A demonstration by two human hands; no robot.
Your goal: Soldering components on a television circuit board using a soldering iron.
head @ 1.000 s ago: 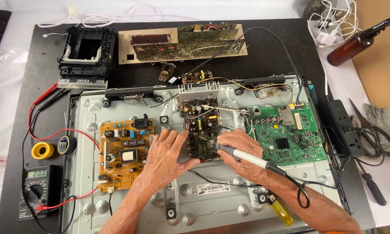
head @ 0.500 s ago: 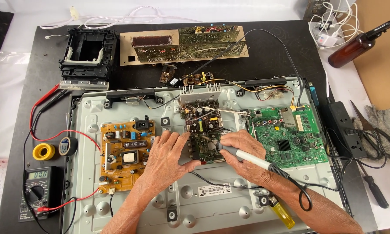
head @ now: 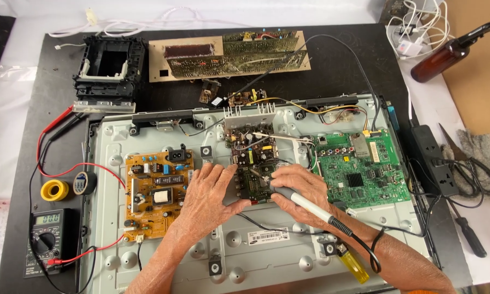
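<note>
I judge this a soldering step: my right hand (head: 298, 191) is wrapped around the iron (head: 310, 207), tip on the dark board (head: 253, 174) mid-panel, while my left hand (head: 209, 197) lies flat, fingers pressed on its near-left edge. Next calls for steadiness. Metal panel (head: 163, 256) on a black mat (head: 54, 98); multimeter (head: 48, 239) near-left.

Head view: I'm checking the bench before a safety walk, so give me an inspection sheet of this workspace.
Surface: black mat under a grey metal panel chassis.
Job's things: dark circuit board at centre; soldering iron tip on it.
Clutter: multimeter, yellow tape roll, yellow lighter, scissors, screwdriver, brown bottle.
Grippers: left hand presses the board's edge; right hand has its grip on the iron.
Cables: red and black meter leads; white cords.
Surroundings: power strip, cardboard.
</note>
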